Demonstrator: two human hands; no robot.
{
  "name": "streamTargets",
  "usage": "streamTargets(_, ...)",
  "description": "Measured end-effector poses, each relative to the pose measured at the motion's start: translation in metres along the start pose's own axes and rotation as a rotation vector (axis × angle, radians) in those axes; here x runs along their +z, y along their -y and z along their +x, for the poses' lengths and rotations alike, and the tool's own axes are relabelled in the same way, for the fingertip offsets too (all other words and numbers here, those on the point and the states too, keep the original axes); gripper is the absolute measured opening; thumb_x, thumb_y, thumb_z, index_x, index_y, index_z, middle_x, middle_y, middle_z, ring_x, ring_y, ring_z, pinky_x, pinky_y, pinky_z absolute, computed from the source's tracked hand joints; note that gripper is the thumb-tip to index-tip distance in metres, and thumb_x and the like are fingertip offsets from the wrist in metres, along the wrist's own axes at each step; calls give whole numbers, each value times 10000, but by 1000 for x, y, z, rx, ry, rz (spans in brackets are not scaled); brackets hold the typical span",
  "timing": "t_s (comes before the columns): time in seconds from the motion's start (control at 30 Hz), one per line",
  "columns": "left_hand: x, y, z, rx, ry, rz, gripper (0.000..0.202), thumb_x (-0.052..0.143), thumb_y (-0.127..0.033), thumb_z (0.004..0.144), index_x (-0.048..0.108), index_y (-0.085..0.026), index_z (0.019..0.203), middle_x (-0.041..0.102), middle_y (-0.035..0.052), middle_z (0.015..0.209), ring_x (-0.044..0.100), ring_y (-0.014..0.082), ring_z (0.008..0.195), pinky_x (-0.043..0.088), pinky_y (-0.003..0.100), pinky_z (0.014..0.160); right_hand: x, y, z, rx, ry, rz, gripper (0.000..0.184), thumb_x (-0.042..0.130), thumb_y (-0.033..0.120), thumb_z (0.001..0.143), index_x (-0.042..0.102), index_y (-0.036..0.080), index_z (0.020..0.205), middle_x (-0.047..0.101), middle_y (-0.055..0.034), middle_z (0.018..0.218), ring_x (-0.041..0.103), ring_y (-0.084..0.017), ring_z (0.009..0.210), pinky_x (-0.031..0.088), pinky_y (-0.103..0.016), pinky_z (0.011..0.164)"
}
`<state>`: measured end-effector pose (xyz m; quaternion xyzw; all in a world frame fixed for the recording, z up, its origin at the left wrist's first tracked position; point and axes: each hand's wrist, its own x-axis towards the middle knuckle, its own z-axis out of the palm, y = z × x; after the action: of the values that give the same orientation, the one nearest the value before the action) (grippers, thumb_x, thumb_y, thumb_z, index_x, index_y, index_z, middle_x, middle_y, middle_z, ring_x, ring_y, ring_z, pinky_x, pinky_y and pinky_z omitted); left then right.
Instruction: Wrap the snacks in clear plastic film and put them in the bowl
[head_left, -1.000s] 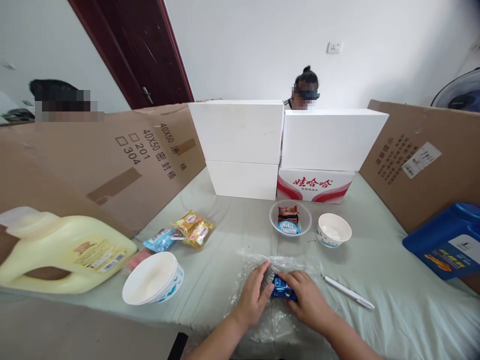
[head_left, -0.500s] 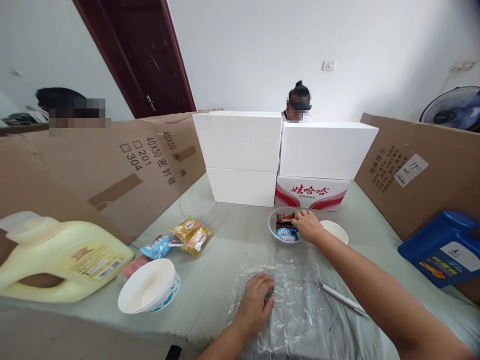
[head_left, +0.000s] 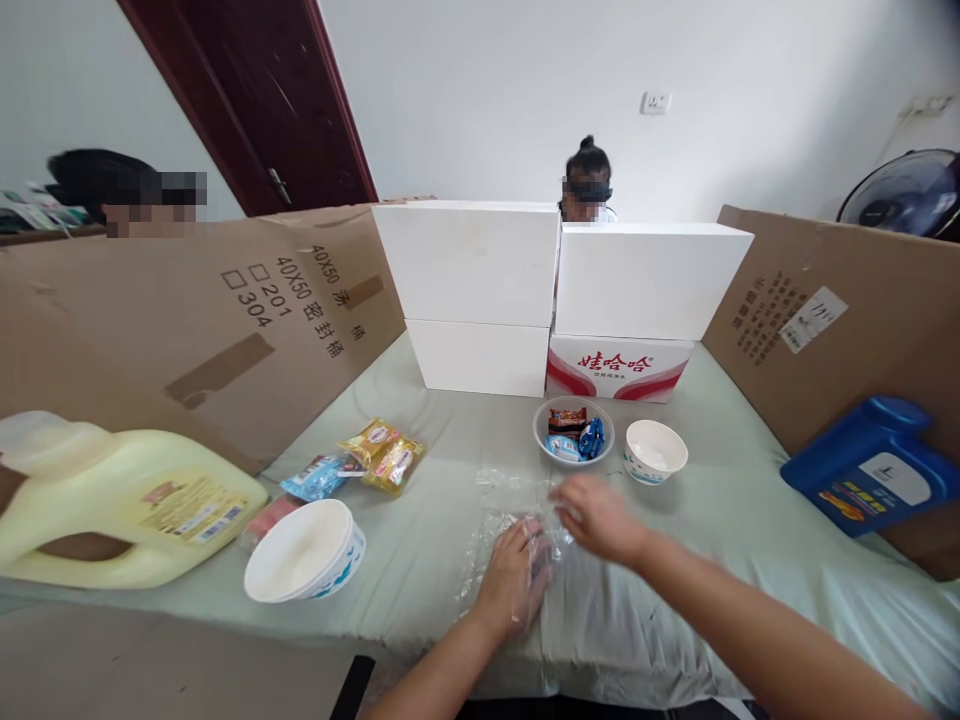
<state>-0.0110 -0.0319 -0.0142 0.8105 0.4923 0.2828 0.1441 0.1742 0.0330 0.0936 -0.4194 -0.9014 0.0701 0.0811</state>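
Observation:
My left hand (head_left: 513, 572) rests near the front of the table with fingers curled. Something small and dark, too hidden to name, shows between its thumb and fingers. A crinkled clear plastic sheet (head_left: 491, 530) lies around and partly over this hand. My right hand (head_left: 600, 520), slightly blurred, pinches the sheet's edge just to the right. Beyond them stands a clear bowl (head_left: 537, 440) holding several wrapped snacks (head_left: 567, 447), brown, light blue and dark blue. Right of it, a small white paper bowl (head_left: 655, 452) looks bare inside.
At the left are stacked paper bowls (head_left: 300, 552), several snack packets (head_left: 382, 455) and a yellow jug (head_left: 150, 510). White boxes (head_left: 480, 265) line the back. A blue bottle (head_left: 862, 465) leans at right beside a cardboard panel (head_left: 810, 320). Two people sit beyond the panels.
My right hand has drawn back from the clear bowl to the plastic sheet, which now folds over my left hand. A dark blue packet shows in the bowl. The white stick has left its place.

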Motion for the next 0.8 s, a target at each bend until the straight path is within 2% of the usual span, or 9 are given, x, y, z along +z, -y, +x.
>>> streamTargets(0.07,-3,-2,0,-33,59,47,471,555,-214,821,548,-190,1292,527,131,1368,397,333,1334,340,561,1077,22,15,-26,-76,52,111,331,583,317,864,593,225,1181,634,-59,1098,582,-199,1032,451,-325,911)
streamTargets(0.17,-15,-8,-2,-50,199,78,642,609,-279,813,417,-221,1423,422,133,1468,283,369,1398,288,596,1092,38,15,-57,32,129,241,565,668,419,793,516,216,1298,615,-90,1137,619,-235,976,493,-366,847)
streamTargets(0.27,-23,-19,-4,-79,321,91,781,713,-434,749,377,-328,1445,298,107,1542,163,438,1420,211,674,1081,29,9,-73,114,58,217,627,723,416,742,524,198,1296,595,-120,1198,575,-280,1089,457,-425,930)
streamTargets(0.33,-21,-29,-4,-110,387,101,885,774,-519,654,393,-351,1435,266,107,1555,84,494,1412,156,737,1052,20,13,-76,38,-28,189,760,768,399,696,463,218,1368,502,-138,1359,425,-325,1283,351,-490,1051)
streamTargets(0.4,-16,-37,-3,-113,430,91,956,792,-552,604,391,-328,1442,267,116,1553,39,511,1408,122,761,1042,15,21,-76,-105,-1,200,912,799,373,655,359,265,1446,382,-119,1483,290,-337,1382,268,-520,1107)
streamTargets(0.47,-13,-38,-4,-107,411,63,913,775,-526,630,410,-302,1436,281,112,1548,55,489,1416,130,739,1063,18,28,-77,-198,123,241,942,801,298,643,335,285,1462,369,-102,1502,320,-320,1375,297,-486,1104)
streamTargets(0.57,-24,-24,-11,-164,295,15,681,716,-427,721,523,-268,1354,369,115,1504,232,427,1405,238,651,1094,32,24,-90,-99,216,266,749,721,187,688,463,258,1388,500,-109,1403,495,-285,1237,400,-432,1031)
streamTargets(0.67,-55,0,-21,-290,200,-27,455,637,-333,795,612,-217,1235,493,140,1403,418,344,1322,352,549,1080,45,9,-114,-8,202,268,573,640,198,754,546,260,1316,521,-103,1384,504,-283,1229,392,-460,1037)
streamTargets(0.8,-100,15,-37,-295,197,-105,237,618,-285,816,687,-236,1037,588,101,1279,517,276,1218,419,458,1041,58,0,-139,-15,241,298,776,737,325,705,431,281,1418,381,-111,1499,358,-328,1362,308,-518,1100)
